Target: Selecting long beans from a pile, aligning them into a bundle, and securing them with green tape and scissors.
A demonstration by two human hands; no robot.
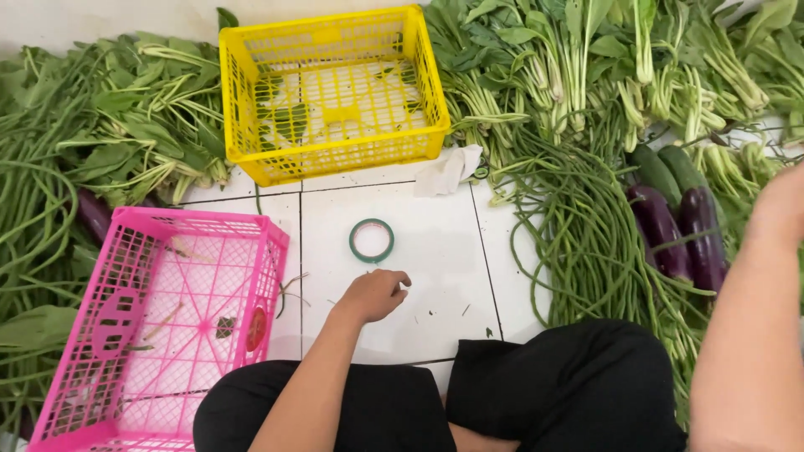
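Note:
My left hand [373, 295] rests on the white tiled floor [435, 251] with its fingers curled shut; I see nothing in it. A green roll of tape [371, 240] lies flat just beyond it, apart from the fingers. My right hand [783, 205] is raised at the right edge, blurred and partly out of frame, above the purple eggplants [678, 230] and long beans [578, 243]. Whether it holds anything is hidden. My legs in black trousers [569, 385] are folded at the bottom.
An empty yellow crate [331, 92] stands at the back, and a pink crate [159, 318] sits at my left knee. Leafy greens [142, 117] and long beans are piled on the left, more greens [586, 59] and cucumbers [670, 172] on the right. A crumpled white cloth [448, 172] lies near the yellow crate.

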